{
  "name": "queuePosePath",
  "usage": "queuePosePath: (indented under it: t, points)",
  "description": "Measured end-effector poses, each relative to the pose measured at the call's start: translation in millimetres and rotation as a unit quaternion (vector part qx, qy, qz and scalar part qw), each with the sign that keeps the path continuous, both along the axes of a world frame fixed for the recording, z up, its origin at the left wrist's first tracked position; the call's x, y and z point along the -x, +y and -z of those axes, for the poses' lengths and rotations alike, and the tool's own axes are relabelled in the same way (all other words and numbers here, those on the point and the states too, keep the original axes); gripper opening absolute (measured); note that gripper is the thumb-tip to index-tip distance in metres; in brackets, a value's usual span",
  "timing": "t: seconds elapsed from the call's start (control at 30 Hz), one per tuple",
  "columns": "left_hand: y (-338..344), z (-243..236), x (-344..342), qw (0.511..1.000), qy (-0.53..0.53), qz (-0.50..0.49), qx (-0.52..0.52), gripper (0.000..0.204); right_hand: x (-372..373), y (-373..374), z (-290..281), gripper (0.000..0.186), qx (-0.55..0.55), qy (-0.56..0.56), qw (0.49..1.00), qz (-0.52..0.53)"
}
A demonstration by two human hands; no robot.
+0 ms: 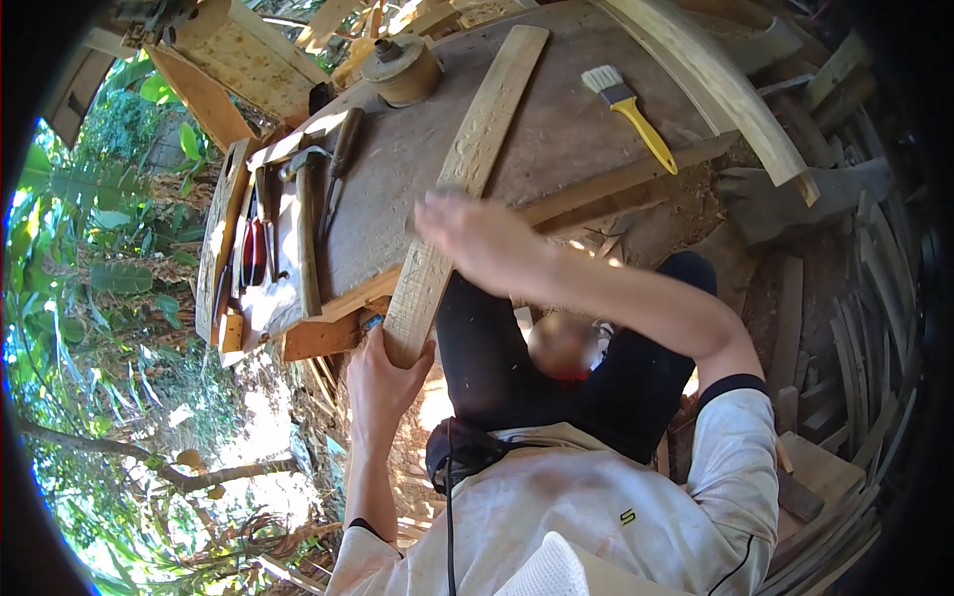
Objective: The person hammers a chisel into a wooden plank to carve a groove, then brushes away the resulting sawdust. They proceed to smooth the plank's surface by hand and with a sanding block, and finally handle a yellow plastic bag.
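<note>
A long, flat wooden board (484, 124) with a pitted, carved-looking face lies aslant over the workbench (556, 109), its near end jutting past the bench edge toward me. My left hand (386, 375) grips that near end, thumb on one side and fingers on the other. Across the middle of the board is my right hand (472, 236), blurred by motion, its fingers curled down on the wood. A greyish edge shows beside those fingers, possibly a thin pad or sheet, but it is too smeared to name.
To the left on the bench lie a hammer (307, 223), a dark-handled tool (343, 149) and red-handled pliers (254, 250). A round lidded container (402, 72) stands farther back. A yellow-handled paintbrush (636, 117) rests at right, near a curved timber (730, 84). Wood strips (865, 338) crowd the right side.
</note>
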State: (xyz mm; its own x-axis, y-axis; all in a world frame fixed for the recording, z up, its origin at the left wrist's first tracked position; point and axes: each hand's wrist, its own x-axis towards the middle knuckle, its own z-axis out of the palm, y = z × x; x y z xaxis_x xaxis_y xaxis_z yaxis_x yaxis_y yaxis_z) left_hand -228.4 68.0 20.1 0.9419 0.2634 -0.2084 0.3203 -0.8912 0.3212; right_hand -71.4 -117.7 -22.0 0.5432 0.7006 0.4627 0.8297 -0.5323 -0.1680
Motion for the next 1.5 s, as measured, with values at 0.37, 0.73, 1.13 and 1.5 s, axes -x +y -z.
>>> queuePosePath:
  t: [0.37, 0.73, 1.13, 1.5]
  points:
    - [-1, 0, -14, 0.999, -0.035, 0.026, -0.004, 0.063, 13, 1, -3, 0.038, 0.012, 0.032, 0.999, -0.033]
    - [20, -5, 20, 0.999, 0.0, 0.02, 0.027, 0.06, -8, -7, -2, 0.036, -0.006, 0.036, 0.999, -0.026]
    - [15, -3, 26, 0.999, -0.019, -0.013, 0.045, 0.058, 32, 8, -5, 0.033, -0.049, 0.04, 0.995, -0.077]
    - [12, 3, 46, 0.996, -0.075, -0.037, 0.044, 0.051, 40, 11, -9, 0.034, -0.026, 0.05, 0.997, -0.06]
